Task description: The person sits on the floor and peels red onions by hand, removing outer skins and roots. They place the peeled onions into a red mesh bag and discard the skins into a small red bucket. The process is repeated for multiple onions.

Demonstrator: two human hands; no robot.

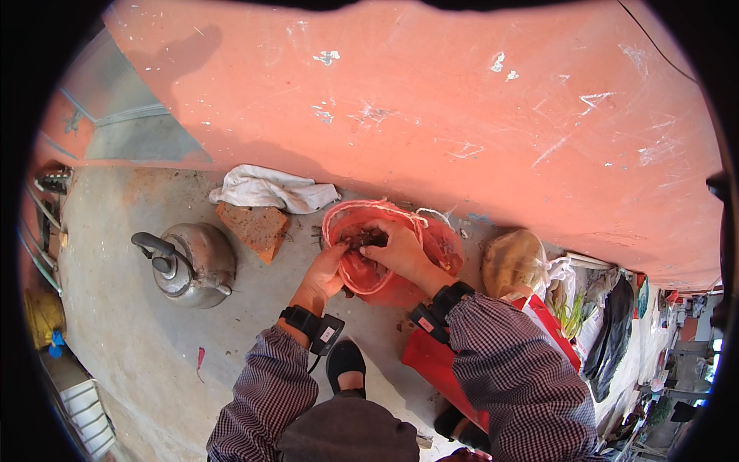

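A red mesh bag point(392, 291) with a pink-and-white cord around its mouth stands on the concrete floor in front of me. Its mouth gapes upward, and dark, clumped material point(359, 238) shows inside. My left hand point(320, 274) grips the near left side of the bag, its thumb over the rim and its other fingers largely hidden. From the right, my right hand point(398, 248) reaches into the mouth. Its thumb and forefinger are bent around the dark material; whether they pinch any of it cannot be made out.
A metal kettle point(199, 268) with a black handle stands left of the bag. Nearer are a broken brick point(254, 228) and a white cloth point(271, 187) by the painted wall point(404, 115). To the right lie a plastic-wrapped bundle point(512, 263), a red box point(441, 369) and black plastic point(612, 335).
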